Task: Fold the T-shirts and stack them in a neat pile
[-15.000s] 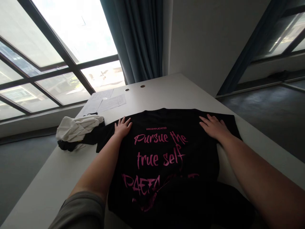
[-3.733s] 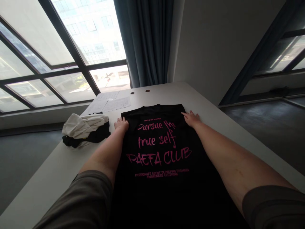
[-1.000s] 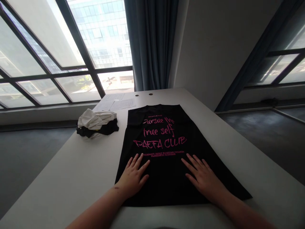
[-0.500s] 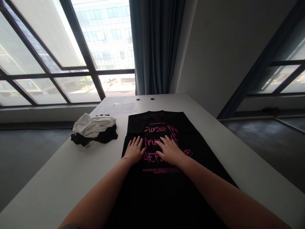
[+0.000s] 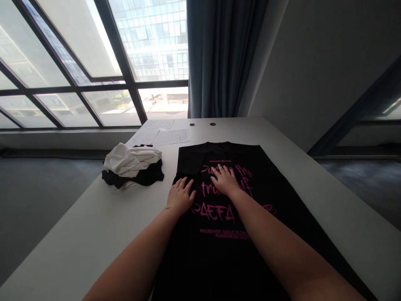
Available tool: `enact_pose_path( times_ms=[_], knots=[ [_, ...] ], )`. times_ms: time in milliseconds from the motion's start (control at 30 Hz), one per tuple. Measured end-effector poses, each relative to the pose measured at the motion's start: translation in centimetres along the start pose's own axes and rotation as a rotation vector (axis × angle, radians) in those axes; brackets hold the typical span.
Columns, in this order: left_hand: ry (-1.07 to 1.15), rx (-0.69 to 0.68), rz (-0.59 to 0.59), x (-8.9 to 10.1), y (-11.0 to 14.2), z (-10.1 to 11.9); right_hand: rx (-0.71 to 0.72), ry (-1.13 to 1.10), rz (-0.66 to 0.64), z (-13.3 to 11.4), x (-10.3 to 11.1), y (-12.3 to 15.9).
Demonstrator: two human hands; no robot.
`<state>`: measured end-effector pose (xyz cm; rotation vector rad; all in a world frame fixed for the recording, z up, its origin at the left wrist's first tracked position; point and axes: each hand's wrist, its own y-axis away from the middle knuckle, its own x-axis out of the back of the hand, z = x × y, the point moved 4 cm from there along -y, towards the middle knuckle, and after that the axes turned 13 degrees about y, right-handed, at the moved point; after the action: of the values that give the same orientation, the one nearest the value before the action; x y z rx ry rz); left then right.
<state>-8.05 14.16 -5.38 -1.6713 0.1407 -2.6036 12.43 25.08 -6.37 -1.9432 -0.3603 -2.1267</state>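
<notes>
A black T-shirt with pink lettering lies spread on the white table, its collar end pointing away from me. My left hand rests on the shirt's left edge with fingers spread. Further in, my right hand lies flat over the upper lines of the print, its fingers apart. Neither hand grips the cloth. The hem end runs out of view below, and my right forearm hides part of the lettering.
A heap of white and black clothes sits on the table left of the shirt. Papers lie behind it, near two round holes at the far end. A blue curtain hangs beyond, beside large windows.
My right hand has slid up the print, away from me, uncovering more of the large lower word. My left hand stays near the left edge. The view has turned slightly left.
</notes>
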Motion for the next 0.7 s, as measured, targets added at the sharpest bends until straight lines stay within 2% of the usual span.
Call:
enact_pose_path(
  times_ms=[167,300,400,467,600,700],
  knots=[
    [-0.001,0.016,0.072,1.1,-0.5,-0.3,0.030,0.003,-0.061,0.1,-0.2,-0.1],
    [0.010,0.098,0.101,2.2,-1.1,-3.2,0.060,-0.014,-0.139,0.3,-0.4,-0.3],
    [0.032,0.135,0.079,2.5,-2.0,-5.6,0.061,-0.031,-0.109,0.4,-0.4,-0.2],
    [0.076,0.100,0.057,2.4,-2.9,-6.4,0.061,-0.044,-0.077,0.4,-0.3,-0.1],
    [0.152,0.042,0.058,2.1,-4.4,-6.6,0.070,-0.077,-0.054,0.5,0.0,0.2],
    [0.103,0.052,0.040,1.8,-5.0,-6.5,0.077,-0.129,-0.009,0.6,0.3,0.4]
  ],
)
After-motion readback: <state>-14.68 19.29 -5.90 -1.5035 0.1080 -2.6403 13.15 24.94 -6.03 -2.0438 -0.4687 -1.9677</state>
